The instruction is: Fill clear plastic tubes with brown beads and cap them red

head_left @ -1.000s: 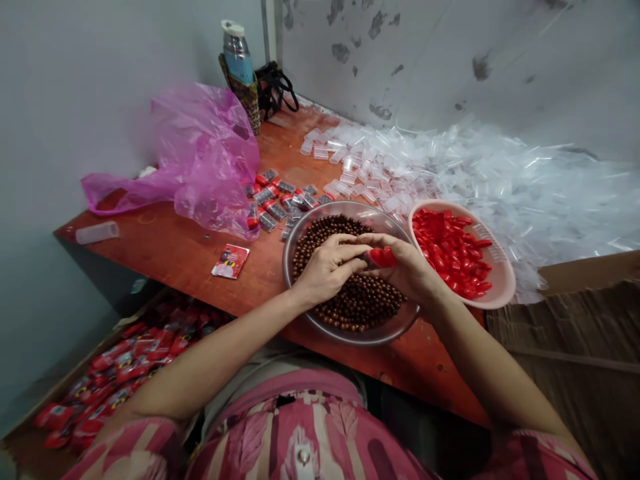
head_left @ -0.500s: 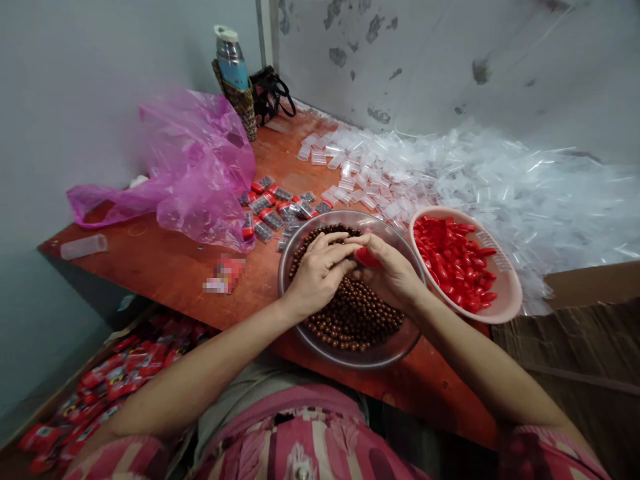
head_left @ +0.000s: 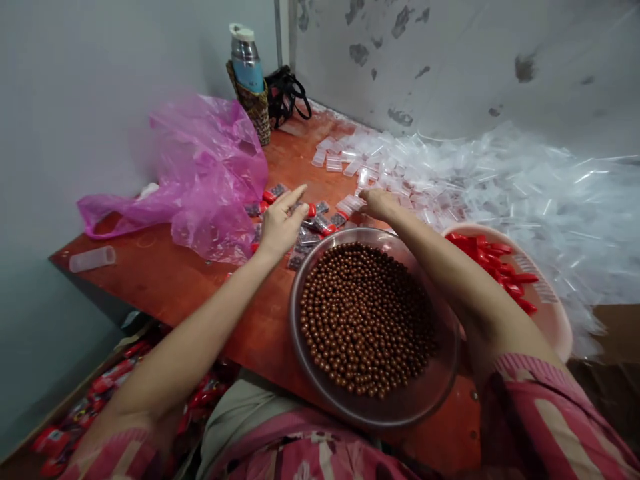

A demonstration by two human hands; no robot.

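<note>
My left hand (head_left: pixel 281 225) is open, fingers stretched out over the small filled boxes (head_left: pixel 309 237) with red caps. Nothing shows in its grasp. Beyond the bowl, my right hand (head_left: pixel 381 203) is closed at the near edge of the clear boxes, its fingertips around the end of one clear plastic box (head_left: pixel 351 204). Its other fingers are hidden behind the hand. Between my forearms stands a wide metal bowl (head_left: pixel 296 320), with many shiny brown beads (head_left: pixel 367 320) in it.
A pink basket (head_left: pixel 557 327) of red caps (head_left: pixel 500 263) sits under my right forearm. Clear boxes (head_left: pixel 480 180) are heaped along the wall. A pink plastic bag (head_left: pixel 210 180), a flask (head_left: pixel 247 63) and a black bag (head_left: pixel 285 97) stand at left. Red packets (head_left: pixel 115 380) lie below the table.
Both hands have left the bowl and moved apart, left to the filled boxes, right to the clear ones. The red-capped piece is out of my hands. The view has shifted, bringing the bowl nearer.
</note>
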